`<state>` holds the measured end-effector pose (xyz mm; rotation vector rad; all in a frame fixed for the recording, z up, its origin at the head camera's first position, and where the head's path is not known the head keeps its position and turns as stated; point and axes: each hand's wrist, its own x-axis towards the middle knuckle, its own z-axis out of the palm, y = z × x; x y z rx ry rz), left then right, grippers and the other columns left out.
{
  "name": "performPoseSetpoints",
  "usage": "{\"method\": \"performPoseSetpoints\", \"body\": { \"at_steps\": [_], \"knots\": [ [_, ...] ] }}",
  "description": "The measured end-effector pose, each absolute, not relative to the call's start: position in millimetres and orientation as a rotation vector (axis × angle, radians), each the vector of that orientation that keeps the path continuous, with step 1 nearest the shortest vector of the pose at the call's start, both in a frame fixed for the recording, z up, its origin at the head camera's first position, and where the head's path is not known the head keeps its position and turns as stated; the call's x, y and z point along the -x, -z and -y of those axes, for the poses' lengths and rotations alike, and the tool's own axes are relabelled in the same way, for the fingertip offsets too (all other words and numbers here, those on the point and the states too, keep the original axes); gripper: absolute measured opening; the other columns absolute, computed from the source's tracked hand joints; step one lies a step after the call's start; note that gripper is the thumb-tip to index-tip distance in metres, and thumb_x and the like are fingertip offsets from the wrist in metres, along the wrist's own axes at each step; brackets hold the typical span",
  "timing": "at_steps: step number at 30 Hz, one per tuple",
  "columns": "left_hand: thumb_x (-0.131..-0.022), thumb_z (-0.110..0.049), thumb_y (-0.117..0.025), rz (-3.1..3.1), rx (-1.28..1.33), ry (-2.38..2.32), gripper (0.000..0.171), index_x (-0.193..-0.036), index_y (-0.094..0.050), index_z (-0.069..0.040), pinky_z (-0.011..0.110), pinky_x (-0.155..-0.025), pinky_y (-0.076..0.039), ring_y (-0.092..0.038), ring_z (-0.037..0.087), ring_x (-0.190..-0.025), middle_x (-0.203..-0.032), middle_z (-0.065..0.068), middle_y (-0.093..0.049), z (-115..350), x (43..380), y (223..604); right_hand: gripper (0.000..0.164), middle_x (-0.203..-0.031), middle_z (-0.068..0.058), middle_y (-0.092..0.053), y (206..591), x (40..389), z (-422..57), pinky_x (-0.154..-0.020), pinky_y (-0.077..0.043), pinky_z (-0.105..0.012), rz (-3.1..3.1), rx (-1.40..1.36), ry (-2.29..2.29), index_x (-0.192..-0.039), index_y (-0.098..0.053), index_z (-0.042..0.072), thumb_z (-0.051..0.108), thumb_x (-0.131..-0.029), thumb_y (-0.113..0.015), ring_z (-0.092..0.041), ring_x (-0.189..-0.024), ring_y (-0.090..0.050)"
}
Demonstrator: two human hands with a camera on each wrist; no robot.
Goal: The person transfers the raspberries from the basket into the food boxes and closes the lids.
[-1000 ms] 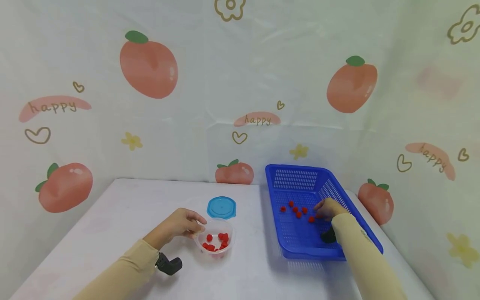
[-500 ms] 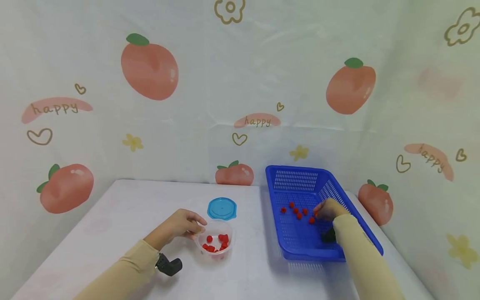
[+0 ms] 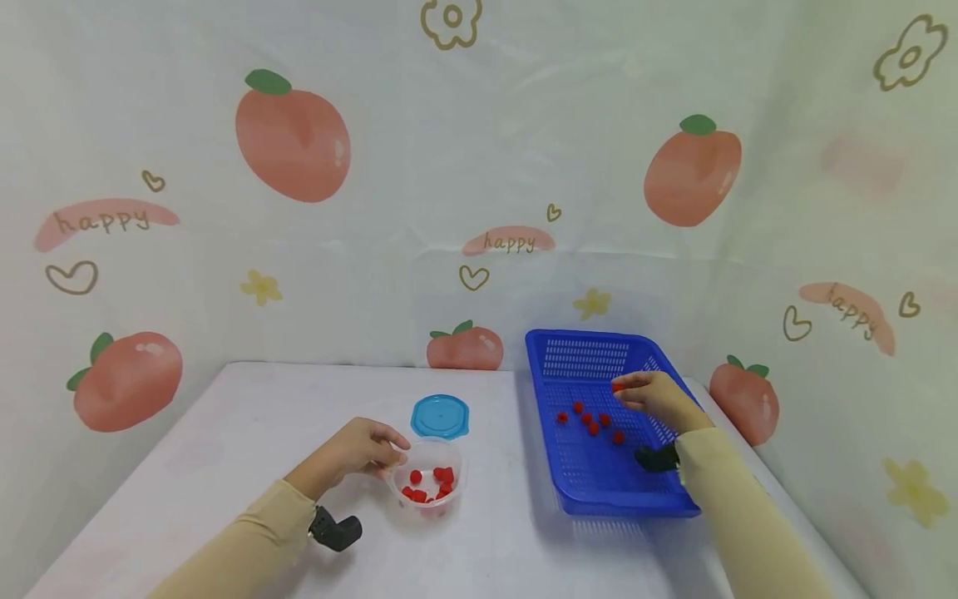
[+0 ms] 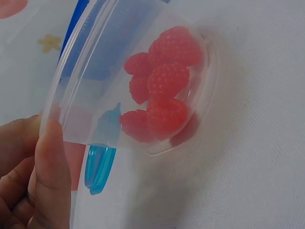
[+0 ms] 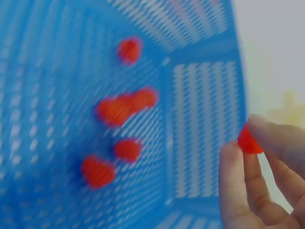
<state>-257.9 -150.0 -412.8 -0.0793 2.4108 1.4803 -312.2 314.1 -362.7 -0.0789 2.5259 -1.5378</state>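
My left hand (image 3: 358,453) pinches the rim of a clear plastic bowl (image 4: 95,86) that stands on the table. Several raspberries (image 4: 167,80) lie in its bottom, seen through the wall in the left wrist view. Over the blue basket (image 3: 557,478), my right hand (image 3: 654,398) pinches a single raspberry (image 5: 249,140) between thumb and fingertips, raised above the basket floor. Below it, several more raspberries (image 3: 594,428) are scattered on that floor, blurred in the right wrist view.
A light blue lid (image 3: 440,416) lies on the white table (image 3: 299,399) just behind the bowl. The basket's high slotted walls surround the loose raspberries. A printed cloth (image 3: 389,166) hangs behind the table and along its right side.
My right hand has risen from the basket floor with a raspberry in its fingertips. The left hand and the bowl have stayed in place.
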Motion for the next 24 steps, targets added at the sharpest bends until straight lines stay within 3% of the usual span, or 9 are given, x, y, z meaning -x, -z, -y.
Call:
{"method": "performPoseSetpoints", "body": {
  "at_steps": [6,13,17,21,24],
  "knots": [
    [-0.082,-0.012,-0.077,-2.407,0.078,-1.487,0.02,-0.099,-0.071,-0.004,0.024,-0.06,-0.055,-0.057,0.016,-0.058,-0.079,0.008,-0.064,151.0,259.4,412.8,0.05,-0.134,-0.024,-0.048,342.6,300.9,-299.1,-0.101,-0.048,-0.033,-2.505,0.169,1.705,-0.135,-0.043,-0.013,0.012,-0.096,-0.06,-0.004,-0.102,-0.059],
    [-0.081,-0.013,-0.077,-2.406,0.071,-1.489,0.021,-0.099,-0.071,-0.004,0.024,-0.059,-0.055,-0.057,0.016,-0.058,-0.079,0.008,-0.064,152.0,260.9,413.9,0.045,-0.126,-0.007,-0.053,325.1,282.7,-273.5,-0.093,-0.049,-0.019,-2.536,0.161,1.819,-0.129,-0.055,-0.001,0.023,-0.092,-0.066,0.002,-0.098,-0.059],
    [-0.081,-0.013,-0.077,-2.409,0.08,-1.485,0.02,-0.099,-0.072,-0.004,0.024,-0.059,-0.055,-0.057,0.016,-0.058,-0.079,0.008,-0.065,151.7,260.9,414.5,0.037,-0.118,0.002,-0.055,320.5,272.3,-259.1,-0.103,-0.045,-0.03,-2.523,0.177,1.872,-0.124,-0.061,0.007,0.024,-0.092,-0.067,-0.001,-0.1,-0.06],
    [-0.082,-0.013,-0.077,-2.407,0.087,-1.485,0.02,-0.099,-0.072,-0.004,0.024,-0.059,-0.055,-0.057,0.016,-0.057,-0.079,0.008,-0.065,151.0,260.6,414.8,0.039,-0.114,0.005,-0.056,318.3,263.1,-244.4,-0.108,-0.039,-0.044,-2.519,0.2,1.901,-0.123,-0.06,0.006,0.027,-0.091,-0.068,-0.006,-0.103,-0.059],
    [-0.082,-0.013,-0.077,-2.404,0.088,-1.487,0.02,-0.099,-0.072,-0.004,0.024,-0.059,-0.055,-0.057,0.017,-0.057,-0.079,0.008,-0.065,150.8,260.5,415.0,0.037,-0.112,0.003,-0.057,318.0,257.1,-231.7,-0.109,-0.039,-0.046,-2.469,0.249,1.964,-0.12,-0.06,0.005,0.026,-0.091,-0.069,-0.01,-0.106,-0.059]
  ]
}}
